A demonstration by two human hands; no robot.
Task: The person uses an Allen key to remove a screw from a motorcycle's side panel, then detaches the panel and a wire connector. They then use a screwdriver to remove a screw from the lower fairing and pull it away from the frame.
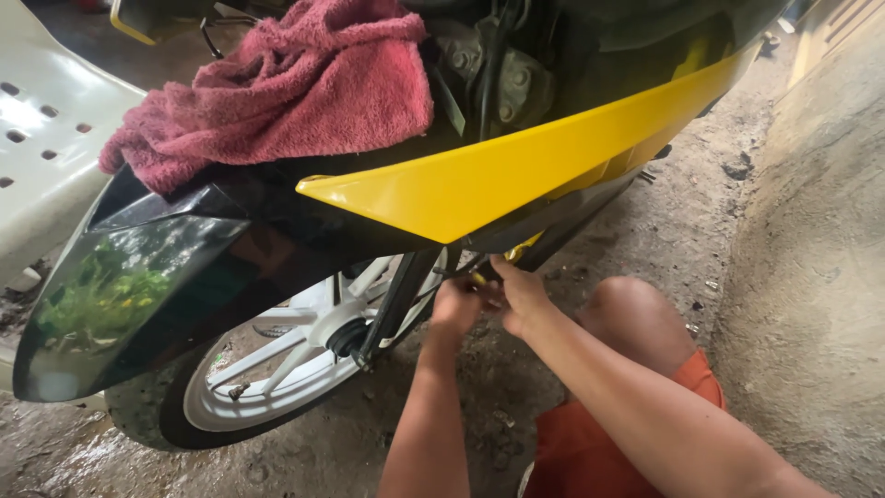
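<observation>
I see left hand [456, 302] and right hand [518, 293] together beneath glossy yellow plastic fairing panel [516, 166], beside white spoked front wheel [304, 355]. Grip state: cannot tell. Crumpled red towel [295, 88] above panel.

I see glossy yellow plastic fairing [516, 175], shiny black fender [166, 286] mirroring greenery, fluffy red terry towel [295, 88], smooth white wheel [277, 360], rough gritty concrete floor [682, 212]

Small yellow part [478, 279] under yellow fairing [516, 171], behind white front wheel [277, 360]
</observation>
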